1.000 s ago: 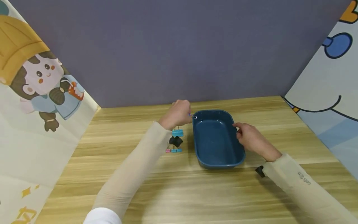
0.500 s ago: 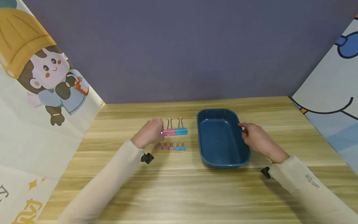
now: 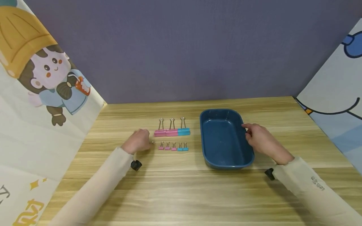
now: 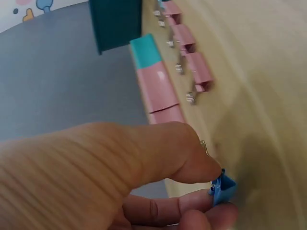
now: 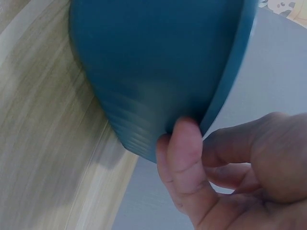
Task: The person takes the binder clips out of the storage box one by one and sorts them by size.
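My left hand (image 3: 139, 140) is just left of a row of small binder clips (image 3: 173, 148), pink at the left and blue at the right. A small blue binder clip (image 4: 224, 188) is pinched between its thumb and fingers, seen in the left wrist view. Behind that row lie three large binder clips (image 3: 171, 132), two pink and one blue, end to end with wire handles pointing away. My right hand (image 3: 261, 140) grips the right rim of a deep blue plastic tub (image 3: 222, 141). In the right wrist view its fingertips (image 5: 186, 139) press the outer wall under the rim.
Everything lies on a wood-grain table (image 3: 181, 191). A grey-purple panel (image 3: 181, 50) rises at the back edge. Printed cartoon panels stand at the left (image 3: 25, 131) and right (image 3: 339, 103). The tub's inside shows only its bare floor.
My left hand has moved from the tub's far left corner, leftward and nearer, past the clip rows, uncovering them. The right hand has stayed at the tub's rim. The head view has shifted slightly.
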Tool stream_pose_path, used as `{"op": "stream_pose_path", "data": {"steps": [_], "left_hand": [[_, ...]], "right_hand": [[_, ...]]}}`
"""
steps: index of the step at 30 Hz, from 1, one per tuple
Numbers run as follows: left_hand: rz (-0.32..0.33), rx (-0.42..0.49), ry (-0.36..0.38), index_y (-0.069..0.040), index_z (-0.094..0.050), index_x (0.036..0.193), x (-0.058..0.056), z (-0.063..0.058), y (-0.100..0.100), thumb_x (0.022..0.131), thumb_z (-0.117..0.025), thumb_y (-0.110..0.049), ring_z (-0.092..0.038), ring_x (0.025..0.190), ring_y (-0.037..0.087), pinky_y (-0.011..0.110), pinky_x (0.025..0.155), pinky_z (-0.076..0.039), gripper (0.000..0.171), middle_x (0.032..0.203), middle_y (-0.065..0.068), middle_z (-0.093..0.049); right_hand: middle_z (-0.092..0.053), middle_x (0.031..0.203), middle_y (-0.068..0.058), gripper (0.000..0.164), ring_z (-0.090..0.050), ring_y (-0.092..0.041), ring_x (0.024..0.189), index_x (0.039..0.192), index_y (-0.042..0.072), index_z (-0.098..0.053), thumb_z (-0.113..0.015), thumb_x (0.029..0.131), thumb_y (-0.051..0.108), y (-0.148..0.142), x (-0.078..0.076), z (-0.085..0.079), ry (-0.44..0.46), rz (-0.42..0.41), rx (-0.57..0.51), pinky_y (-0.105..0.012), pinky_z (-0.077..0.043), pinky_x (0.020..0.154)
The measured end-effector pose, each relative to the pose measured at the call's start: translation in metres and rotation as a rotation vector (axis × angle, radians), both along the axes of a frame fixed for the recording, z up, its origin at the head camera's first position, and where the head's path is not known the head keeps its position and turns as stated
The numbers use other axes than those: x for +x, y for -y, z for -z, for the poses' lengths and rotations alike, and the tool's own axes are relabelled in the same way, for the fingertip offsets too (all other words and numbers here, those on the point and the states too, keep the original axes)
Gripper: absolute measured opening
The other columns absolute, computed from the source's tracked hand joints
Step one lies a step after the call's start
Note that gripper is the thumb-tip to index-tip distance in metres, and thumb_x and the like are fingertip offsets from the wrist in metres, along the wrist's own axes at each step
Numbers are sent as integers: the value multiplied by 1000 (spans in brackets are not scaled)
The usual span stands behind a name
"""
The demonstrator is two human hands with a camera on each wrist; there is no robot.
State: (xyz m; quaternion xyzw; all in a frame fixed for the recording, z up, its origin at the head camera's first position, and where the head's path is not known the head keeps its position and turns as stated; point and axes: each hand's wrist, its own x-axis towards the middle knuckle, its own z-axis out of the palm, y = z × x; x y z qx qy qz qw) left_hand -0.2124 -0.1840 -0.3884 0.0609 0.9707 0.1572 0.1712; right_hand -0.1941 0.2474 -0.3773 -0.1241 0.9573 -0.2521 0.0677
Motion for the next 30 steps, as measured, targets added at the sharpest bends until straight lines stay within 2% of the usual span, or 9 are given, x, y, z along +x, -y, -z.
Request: {"op": "stream_pose_path", "data": {"steps": [3,10,19,22,26,28,30], "left_hand": [[8,2,-4,-8,-49,65,-1,5,3,81,-70,-16,-36,46,11,25,42,-37,28,57,1,-41],[30,72,26,-14,-41,56,-1,12,0,82,-63,-13,-27,41,7,20,37,-26,34,49,-4,-31],[45,66,5,-13,-47,58,2,17,-5,87,-62,-16,-31,40,7,20,36,-28,32,48,-4,-37],[50,59,-9,-14,-46,57,5,17,-5,87,-62,-18,-30,39,7,20,37,-28,35,47,-5,-36],[42,41,-77,-13,-46,54,9,14,-5,87,-61,-23,-28,39,7,22,37,-27,38,46,-5,-35],[42,29,-158,-6,-58,65,14,8,-8,88,-61,-25,-40,44,11,25,42,-38,31,56,0,-50],[56,-1,-256,3,-65,89,20,1,-16,92,-59,-31,-58,66,22,34,63,-51,34,81,12,-62]], "right_hand": [[-52,76,-8,42,-48,-14,51,132,-15,-41,-45,91,-3,1,0,0,-6,-4,-3,-31,-42,50],[-53,79,-10,42,-48,-15,53,131,-15,-41,-45,91,-3,1,0,0,-1,4,2,-31,-42,51],[-57,87,-14,43,-51,-14,49,134,-13,-40,-44,93,-1,2,-3,3,36,7,-32,-31,-45,47],[-58,93,-17,42,-56,-18,59,133,-11,-43,-48,94,5,4,-3,3,5,4,-3,-34,-47,53],[-55,104,-22,43,-57,-29,84,131,-7,-48,-51,95,15,6,-2,0,-89,25,57,-43,-47,67],[-52,109,-24,44,-54,-34,91,133,-5,-48,-51,96,20,11,0,-7,-129,28,67,-48,-45,71],[-49,117,-26,48,-51,-38,100,137,-3,-44,-49,98,26,18,3,-16,-145,5,70,-53,-43,78]]}}
